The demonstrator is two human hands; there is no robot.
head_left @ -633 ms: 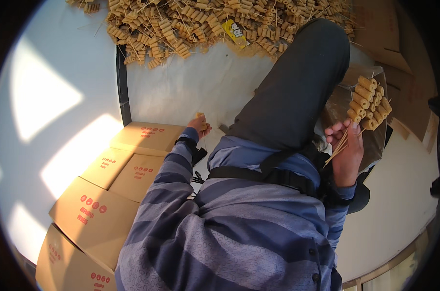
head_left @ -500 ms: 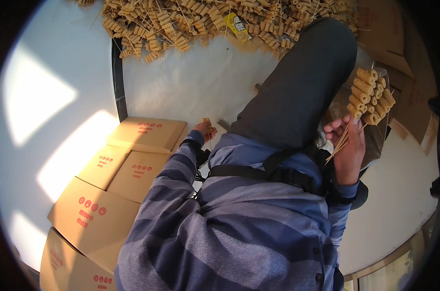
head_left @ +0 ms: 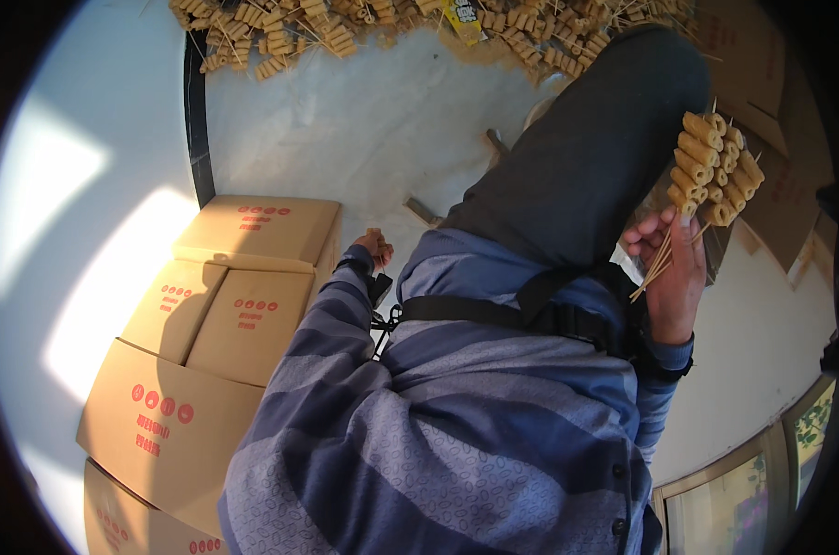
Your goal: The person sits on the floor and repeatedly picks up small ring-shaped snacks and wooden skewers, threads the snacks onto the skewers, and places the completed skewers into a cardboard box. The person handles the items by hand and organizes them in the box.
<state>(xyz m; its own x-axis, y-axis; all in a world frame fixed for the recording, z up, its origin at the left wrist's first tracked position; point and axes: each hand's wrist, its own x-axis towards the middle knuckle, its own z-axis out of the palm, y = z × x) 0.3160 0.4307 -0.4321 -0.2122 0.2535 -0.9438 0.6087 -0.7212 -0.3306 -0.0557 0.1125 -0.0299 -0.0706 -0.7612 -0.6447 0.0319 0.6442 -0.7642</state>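
Observation:
My right hand (head_left: 676, 287), at the right beside my raised knee, is closed round the bare stick ends of several skewers (head_left: 706, 171). Tan, hollow rolled pieces are threaded on them, fanned out above my fingers. My left hand (head_left: 376, 248) is low at my left side, near the cardboard boxes. Its fingers are closed on what looks like a skewer, of which only a small tan bit shows at the top; the rest is hidden. A large heap of the same skewers (head_left: 317, 32) lies at the far edge on the pale surface.
Printed cardboard boxes (head_left: 174, 407) are stacked along the left. More cardboard (head_left: 739, 55) stands at the far right. A small yellow packet (head_left: 464, 20) lies in the heap. Beyond my knee are short wooden pieces (head_left: 422, 211). A framed window (head_left: 725, 499) is at the lower right.
My view has shifted, so the heap sits higher in the picture and the boxes further left. Both hands keep their grips; the skewers in my right hand appear slightly further right.

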